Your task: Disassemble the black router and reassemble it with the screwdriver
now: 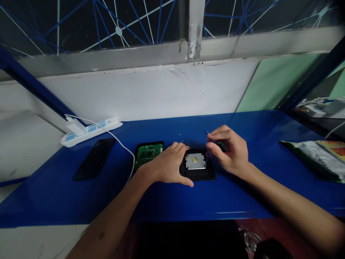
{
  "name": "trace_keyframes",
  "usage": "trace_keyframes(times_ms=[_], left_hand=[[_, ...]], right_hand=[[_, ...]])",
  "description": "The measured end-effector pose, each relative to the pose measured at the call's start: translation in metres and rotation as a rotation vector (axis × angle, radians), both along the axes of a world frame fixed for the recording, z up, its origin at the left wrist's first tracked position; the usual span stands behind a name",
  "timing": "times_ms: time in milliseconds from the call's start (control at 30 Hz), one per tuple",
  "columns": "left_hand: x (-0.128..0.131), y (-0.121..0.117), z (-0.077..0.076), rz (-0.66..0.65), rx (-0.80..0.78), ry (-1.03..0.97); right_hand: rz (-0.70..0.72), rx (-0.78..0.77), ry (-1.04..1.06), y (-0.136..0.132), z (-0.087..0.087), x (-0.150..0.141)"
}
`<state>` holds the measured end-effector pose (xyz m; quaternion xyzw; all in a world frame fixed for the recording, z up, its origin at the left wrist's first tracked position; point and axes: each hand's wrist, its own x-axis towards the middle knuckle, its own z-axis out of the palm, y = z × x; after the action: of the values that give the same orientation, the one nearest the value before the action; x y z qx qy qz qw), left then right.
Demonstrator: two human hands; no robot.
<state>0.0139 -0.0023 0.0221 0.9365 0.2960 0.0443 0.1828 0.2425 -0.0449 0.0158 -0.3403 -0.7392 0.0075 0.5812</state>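
Note:
A black plastic casing half [198, 175] lies on the blue table, with a silver metal plate [191, 163] and a small gold-coloured square pad [195, 160] in it. My left hand [171, 163] spans the casing's left end, fingers at its far edge and thumb at its near edge, gripping it. In my right hand [231, 153], closed fingers hold a small screwdriver [208, 153] with a purple and green handle, over the casing's right edge. A thin metal piece shows above the fingertips. A green circuit board [149, 151] in a black casing sits left, partly behind my left hand.
Small screws [198, 144] lie behind the casing on the blue table [167, 201]. To the left are a black phone [94, 158] and a white power strip [93, 131] with a white cable [121, 143]. A foil packet [315, 158] lies at the right.

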Motion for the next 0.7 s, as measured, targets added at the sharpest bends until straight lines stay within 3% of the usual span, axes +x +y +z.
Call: trace_keyframes(times_ms=[133, 300, 700], left_hand=[[0.0002, 0.0006, -0.0015, 0.002, 0.001, 0.016], [-0.0008, 0.0013, -0.0056, 0.005, -0.014, 0.039], [0.0011, 0.0004, -0.0015, 0.020, -0.050, 0.047]], right_hand=[[-0.040, 0.032, -0.027, -0.0022, 0.0059, -0.0020], [-0.085, -0.066, 0.007, -0.0045, 0.0066, 0.0001], [0.073, -0.198, 0.024, -0.0100, 0.0060, 0.0039]])
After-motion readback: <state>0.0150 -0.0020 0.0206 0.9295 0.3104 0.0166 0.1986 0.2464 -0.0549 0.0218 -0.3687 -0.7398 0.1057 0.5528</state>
